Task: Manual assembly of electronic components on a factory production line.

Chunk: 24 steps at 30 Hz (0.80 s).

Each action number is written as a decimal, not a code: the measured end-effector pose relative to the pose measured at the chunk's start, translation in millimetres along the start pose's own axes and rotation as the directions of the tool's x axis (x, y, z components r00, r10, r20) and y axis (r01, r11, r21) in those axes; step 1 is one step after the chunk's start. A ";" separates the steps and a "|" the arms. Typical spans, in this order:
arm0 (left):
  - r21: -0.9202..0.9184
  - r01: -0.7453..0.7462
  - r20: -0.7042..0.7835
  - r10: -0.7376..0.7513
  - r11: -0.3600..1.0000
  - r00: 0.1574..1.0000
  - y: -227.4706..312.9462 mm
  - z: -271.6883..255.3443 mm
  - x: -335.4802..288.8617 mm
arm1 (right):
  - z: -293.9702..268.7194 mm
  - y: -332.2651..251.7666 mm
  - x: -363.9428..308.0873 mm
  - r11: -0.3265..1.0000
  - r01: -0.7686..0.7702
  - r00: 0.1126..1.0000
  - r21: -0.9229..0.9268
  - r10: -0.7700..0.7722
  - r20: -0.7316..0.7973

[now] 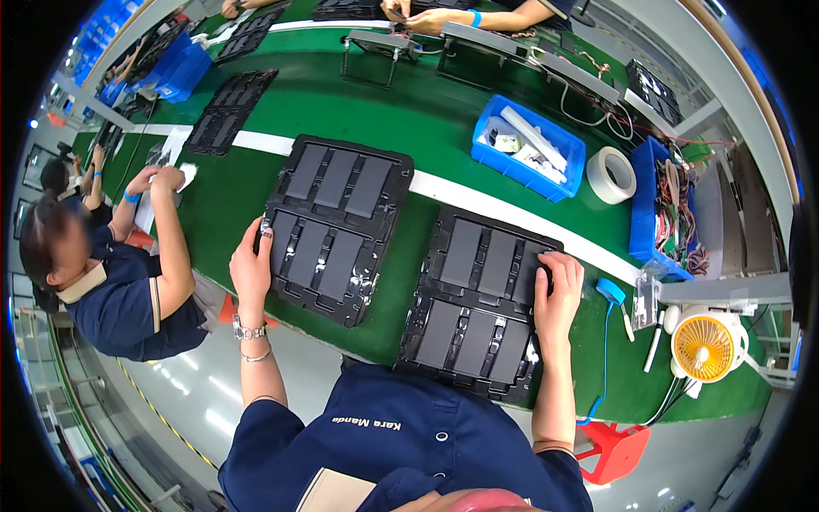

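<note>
Two black plastic trays lie side by side before me on the green table, each with flat dark grey rectangular pieces in its pockets. My left hand (251, 266) is closed on the left edge of the left tray (339, 224), thumb over the rim and the other fingers partly hidden. Around the right edge of the right tray (435, 288) curl the fingers of my right hand (559, 294), with the thumb on its top side. A strip of green tabletop separates the trays.
Beyond the right tray stand a blue bin (533, 183) of white parts, a tape roll (611, 175) and a blue bin of wires (661, 205). A small fan (705, 348) sits at the right. A co-worker (119, 273) works at the left; another person's hands (426, 19) are across the table.
</note>
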<state>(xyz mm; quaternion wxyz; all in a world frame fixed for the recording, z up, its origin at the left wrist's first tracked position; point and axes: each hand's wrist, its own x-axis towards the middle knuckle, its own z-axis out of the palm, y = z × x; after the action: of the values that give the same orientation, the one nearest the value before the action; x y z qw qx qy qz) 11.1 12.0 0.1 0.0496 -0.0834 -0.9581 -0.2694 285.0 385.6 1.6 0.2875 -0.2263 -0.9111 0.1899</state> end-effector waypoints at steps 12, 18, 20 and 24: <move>-0.715 -0.223 0.260 0.548 0.663 0.795 166.8 -11.1 -72.0 | 15.7 -67.9 40.1 0.897 0.436 0.770 0.074 -0.414 0.486; -0.818 -0.281 0.272 0.768 0.502 0.579 214.0 11.3 -87.5 | 29.1 -71.7 55.4 0.801 0.587 0.726 0.116 -0.585 0.363; -0.856 -0.145 0.318 0.725 0.497 0.611 214.1 28.2 -88.9 | 23.8 -61.3 62.3 0.771 0.624 0.731 0.128 -0.634 0.253; -0.852 -0.104 0.358 0.717 0.513 0.599 213.8 44.4 -83.9 | 4.7 -50.3 70.4 0.918 0.384 0.923 -0.097 -0.383 0.022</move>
<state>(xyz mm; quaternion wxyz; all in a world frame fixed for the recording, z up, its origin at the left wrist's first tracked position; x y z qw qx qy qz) 131.0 204.0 59.2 -0.2754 -0.4339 -0.6398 -0.5714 215.3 379.9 52.8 0.3061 -0.0573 -0.9465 0.0845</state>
